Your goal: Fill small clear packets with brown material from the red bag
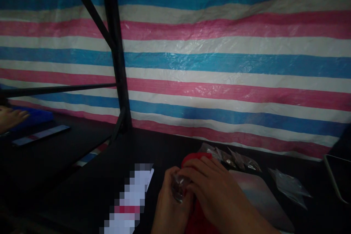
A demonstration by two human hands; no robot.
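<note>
1. Meeting over one black tabletop (161, 144), two bare hands work close together: one left hand (171, 206) and one right hand (210, 184).
2. One piece of clear plastic (179, 186) sits between them; the left hand is curled around it, thumb and fingers closed on it.
3. The right hand lies with bent fingers across the top, touching the left; whether it grips anything, I cannot tell.
4. One red item (196, 156) shows behind the fingers and again below, between the wrists; its shape is mostly hidden.
5. At least three small clear packets (238, 159) lie in a row just beyond the right hand; they overlap, so the exact count is unclear.
6. One rounded, pink-and-blue pad (259, 197) lies beside the right forearm, with clear plastic packaging (292, 186) further right, one piece or two.
7. One pixelated pale strip (127, 203), crossed by one red band, lies left of the hands.
8. Far left: one co-worker's hand (12, 117), one blue container (35, 116) and one narrow pale strip (41, 135).
</note>
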